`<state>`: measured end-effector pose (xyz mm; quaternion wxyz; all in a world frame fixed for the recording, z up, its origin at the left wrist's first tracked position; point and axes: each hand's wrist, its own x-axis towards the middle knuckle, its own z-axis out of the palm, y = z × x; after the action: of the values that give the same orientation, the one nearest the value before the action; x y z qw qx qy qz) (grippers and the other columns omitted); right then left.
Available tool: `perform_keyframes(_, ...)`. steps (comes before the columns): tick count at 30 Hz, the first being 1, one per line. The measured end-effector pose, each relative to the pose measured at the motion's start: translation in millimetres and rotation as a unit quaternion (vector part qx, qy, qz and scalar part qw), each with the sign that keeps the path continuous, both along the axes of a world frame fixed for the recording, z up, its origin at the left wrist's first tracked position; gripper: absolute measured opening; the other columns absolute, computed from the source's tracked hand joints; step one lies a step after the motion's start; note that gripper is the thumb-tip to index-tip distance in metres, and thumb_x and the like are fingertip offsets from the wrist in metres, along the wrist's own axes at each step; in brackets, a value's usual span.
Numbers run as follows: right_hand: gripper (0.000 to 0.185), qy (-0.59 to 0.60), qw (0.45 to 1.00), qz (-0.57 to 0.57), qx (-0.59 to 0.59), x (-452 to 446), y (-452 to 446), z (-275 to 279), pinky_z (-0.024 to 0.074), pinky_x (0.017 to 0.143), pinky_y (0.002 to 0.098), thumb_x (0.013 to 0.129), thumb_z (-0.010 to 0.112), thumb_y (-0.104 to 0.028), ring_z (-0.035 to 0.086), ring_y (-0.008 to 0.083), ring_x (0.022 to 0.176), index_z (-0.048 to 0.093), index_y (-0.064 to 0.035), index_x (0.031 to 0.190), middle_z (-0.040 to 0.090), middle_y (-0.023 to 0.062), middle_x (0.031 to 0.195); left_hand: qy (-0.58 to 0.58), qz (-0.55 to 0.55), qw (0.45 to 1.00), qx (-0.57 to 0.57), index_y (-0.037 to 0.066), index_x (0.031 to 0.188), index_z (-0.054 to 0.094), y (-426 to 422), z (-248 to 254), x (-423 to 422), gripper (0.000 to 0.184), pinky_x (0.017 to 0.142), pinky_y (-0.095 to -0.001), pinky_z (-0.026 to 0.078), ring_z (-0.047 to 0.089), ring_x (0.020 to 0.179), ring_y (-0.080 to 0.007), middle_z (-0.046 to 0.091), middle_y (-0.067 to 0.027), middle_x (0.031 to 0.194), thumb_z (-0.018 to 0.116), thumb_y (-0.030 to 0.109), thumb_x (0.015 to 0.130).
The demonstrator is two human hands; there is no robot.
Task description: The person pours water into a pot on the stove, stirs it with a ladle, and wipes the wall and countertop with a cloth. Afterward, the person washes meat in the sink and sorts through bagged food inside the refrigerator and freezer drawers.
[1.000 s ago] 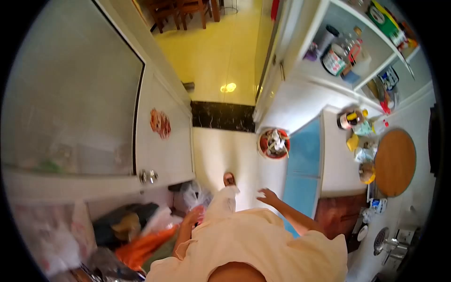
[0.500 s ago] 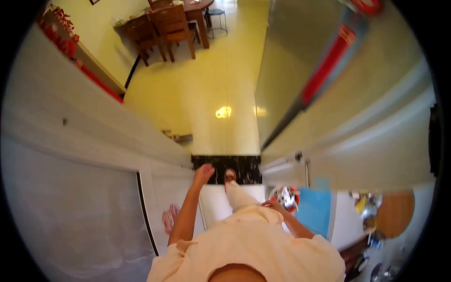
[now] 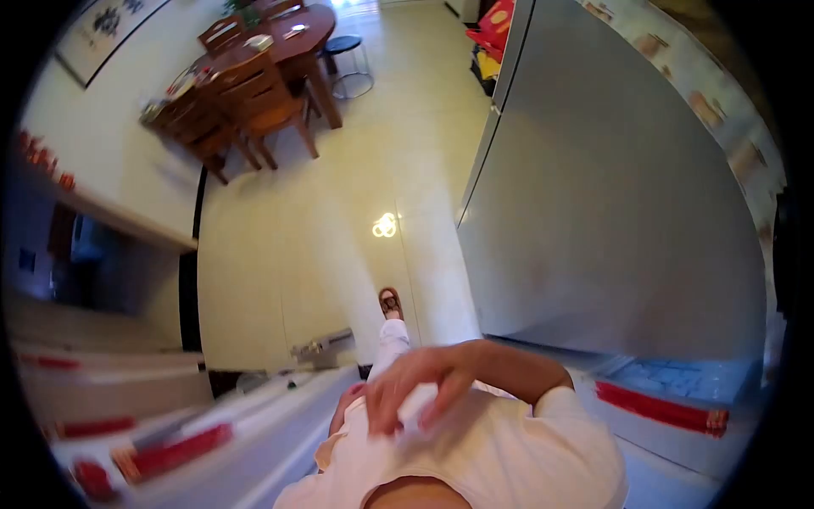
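My right hand (image 3: 420,382) is raised across the front of my pale shirt (image 3: 500,433), its fingers bent and apart, slightly blurred, with nothing visible in them. My left hand (image 3: 351,395) hangs low by my left side, near the white door edge (image 3: 314,399). Most of its fingers are hidden, so I cannot see whether it holds anything. One foot in a brown sandal (image 3: 389,303) is forward on the pale tiled floor (image 3: 297,229).
A tall grey refrigerator-like panel (image 3: 610,195) stands close on the right. Ahead on the left are a wooden table (image 3: 292,51), wooden chairs (image 3: 271,106) and a round stool (image 3: 343,44). A metal doorstop-like piece (image 3: 322,343) lies low by the door.
I have moved forward through the doorway onto the tiled floor. My right hand has risen from my side to across my chest. My left hand has drawn back toward my body.
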<state>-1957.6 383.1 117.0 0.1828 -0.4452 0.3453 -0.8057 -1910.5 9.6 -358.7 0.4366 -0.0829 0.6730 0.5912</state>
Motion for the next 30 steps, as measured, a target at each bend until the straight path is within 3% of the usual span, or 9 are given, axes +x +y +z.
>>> perform_keyframes(6,0.041,0.108,0.982,0.078,-0.134,-165,45,41,0.0441,0.075,0.0377,0.087,0.059,-0.027,0.056,0.0295,0.087,0.056,0.0077,0.109,0.059,0.0191,0.1,0.23,-0.17,0.942,-0.177,0.004,0.092,0.065,90,-65,-341,0.031,0.071,-0.0295,0.049,0.061,0.077,-0.0142,0.067,-0.0064,0.084,0.069,0.031,0.078)
perform_keyframes(12,0.045,0.103,0.971,0.029,-0.212,-291,127,40,0.0436,0.076,0.0379,0.087,0.059,-0.031,0.056,0.0291,0.088,0.056,0.0077,0.109,0.058,0.0186,0.1,0.285,-0.173,0.942,-0.047,-0.003,0.098,0.061,339,73,-585,0.024,0.074,-0.0261,0.05,0.062,0.079,-0.0135,0.066,-0.0102,0.088,0.065,0.015,0.083)
perform_keyframes(15,0.047,0.098,0.966,0.002,-0.238,-358,177,27,0.0433,0.077,0.038,0.086,0.059,-0.033,0.056,0.0289,0.088,0.055,0.0078,0.108,0.058,0.0184,0.1,0.265,-0.173,0.948,0.036,-0.003,0.098,0.061,454,117,-624,0.022,0.074,-0.0263,0.05,0.062,0.08,-0.0138,0.066,-0.0094,0.087,0.064,0.013,0.084)
perform_keyframes(20,0.054,0.092,0.968,-0.023,-0.232,-460,290,0,0.0454,0.073,0.0353,0.084,0.063,-0.032,0.057,0.026,0.085,0.051,0.0074,0.119,0.056,0.0184,0.105,0.24,-0.309,0.92,0.012,-0.002,0.098,0.062,565,67,-671,0.023,0.074,-0.0256,0.05,0.063,0.08,-0.015,0.066,-0.0097,0.088,0.065,0.015,0.082)
perform_keyframes(25,0.042,0.101,0.976,-0.116,-0.157,-526,435,-13,0.0442,0.076,0.0383,0.086,0.059,-0.03,0.057,0.0319,0.086,0.058,0.006,0.108,0.059,0.0193,0.1,0.161,-0.417,0.895,0.001,-0.002,0.097,0.062,666,52,-720,0.025,0.071,-0.0254,0.05,0.063,0.075,-0.0142,0.066,-0.0093,0.085,0.066,0.017,0.081)
perform_keyframes(26,0.043,0.078,0.962,-0.221,-0.142,-521,453,-32,0.044,0.079,0.0382,0.084,0.06,-0.033,0.057,0.0325,0.089,0.059,0.004,0.106,0.059,0.0188,0.098,0.146,-0.421,0.895,0.005,-0.002,0.097,0.062,686,45,-736,0.025,0.07,-0.0254,0.05,0.062,0.074,-0.0141,0.066,-0.0091,0.084,0.066,0.016,0.081)
perform_keyframes(28,0.042,-0.094,0.873,-0.478,-0.016,-505,512,-67,0.0439,0.081,0.0359,0.082,0.063,-0.033,0.057,0.0263,0.094,0.058,0.0024,0.103,0.059,0.0164,0.101,0.107,-0.417,0.903,-0.002,-0.003,0.096,0.061,740,65,-754,0.023,0.067,-0.0252,0.05,0.062,0.072,-0.0139,0.065,-0.0086,0.084,0.065,0.015,0.082)
perform_keyframes(29,0.038,-0.25,0.746,-0.611,0.084,-494,538,-65,0.0435,0.082,0.0345,0.082,0.064,-0.029,0.055,0.0208,0.097,0.057,0.0011,0.103,0.058,0.0135,0.107,0.14,-0.449,0.882,0.02,-0.003,0.095,0.061,775,115,-762,0.022,0.066,-0.0253,0.05,0.062,0.072,-0.0144,0.065,-0.0085,0.084,0.064,0.015,0.083)
perform_keyframes(30,0.034,-0.344,0.579,-0.723,0.153,-482,556,-111,0.0423,0.086,0.0332,0.081,0.066,-0.02,0.053,0.0171,0.101,0.056,-0.001,0.107,0.056,0.0101,0.112,0.118,-0.474,0.872,0.02,-0.003,0.095,0.061,796,90,-778,0.021,0.066,-0.0252,0.05,0.062,0.071,-0.0141,0.065,-0.0084,0.083,0.063,0.013,0.082)
